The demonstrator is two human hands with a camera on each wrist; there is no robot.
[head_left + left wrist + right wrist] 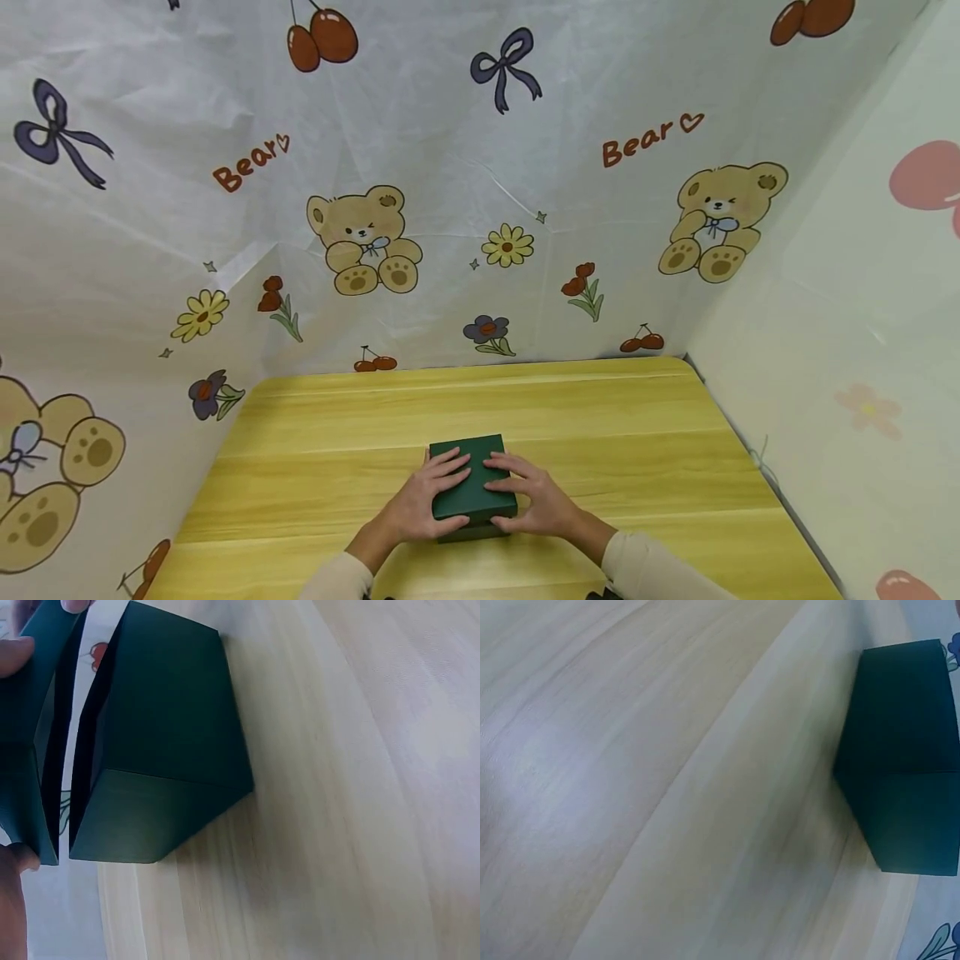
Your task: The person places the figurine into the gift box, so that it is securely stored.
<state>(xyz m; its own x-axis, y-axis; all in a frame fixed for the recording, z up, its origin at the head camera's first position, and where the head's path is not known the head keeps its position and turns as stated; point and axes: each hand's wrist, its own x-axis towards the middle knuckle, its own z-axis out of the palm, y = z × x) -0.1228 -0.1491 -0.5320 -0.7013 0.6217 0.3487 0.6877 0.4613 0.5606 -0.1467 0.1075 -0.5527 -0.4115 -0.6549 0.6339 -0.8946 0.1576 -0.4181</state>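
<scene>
A dark green box sat near the front middle of the desk. The left hand and right hand clasped its lid from either side, fingers curled over the top, lifting it evenly off the base.

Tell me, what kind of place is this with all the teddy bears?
Probably a small home-made work corner, not a real room. A yellow wooden table is walled in by a white sheet printed with bears, bows and cherries, and two hands rest on a dark green box.
</scene>
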